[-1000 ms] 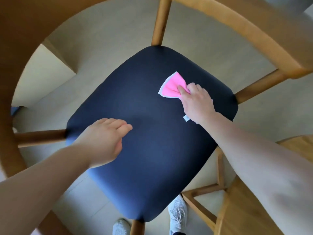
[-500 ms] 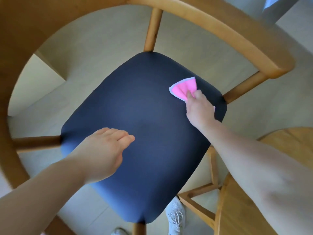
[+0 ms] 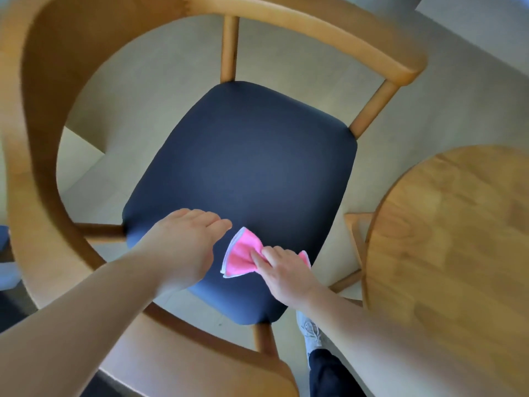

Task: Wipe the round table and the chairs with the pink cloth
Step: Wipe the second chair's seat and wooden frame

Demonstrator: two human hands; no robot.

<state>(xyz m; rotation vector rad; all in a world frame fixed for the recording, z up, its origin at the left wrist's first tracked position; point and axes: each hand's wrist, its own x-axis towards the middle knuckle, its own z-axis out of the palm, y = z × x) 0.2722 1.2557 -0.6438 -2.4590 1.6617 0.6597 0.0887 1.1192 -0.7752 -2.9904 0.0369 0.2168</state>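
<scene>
The chair (image 3: 183, 32) fills most of what I see, its curved wooden back and arm rail sweeping round a dark blue seat cushion (image 3: 243, 167). The round table (image 3: 458, 239) sits just beside it, off to my right, its wooden top reaching the frame edge.

The cushion's long axis runs from the near corner by my legs up and away toward the back spindles, and nearly all of that fabric lies ahead of my fingers.

My left hand (image 3: 186, 247) rests flat on the near-left part of the seat, fingers straight and together, gripping nothing, bracing me. My right hand (image 3: 286, 273) is close beside it, toward the near-right edge, fingers curled and pinching the pink cloth (image 3: 242, 253) down onto the cushion. The cloth fans out from my fingertips toward my left hand, nearly touching it, with a small corner peeking out behind my knuckles.

I judge the next stroke belongs to my right hand, pushing away from me up the seat, since the left hand blocks a sideways sweep.
</scene>
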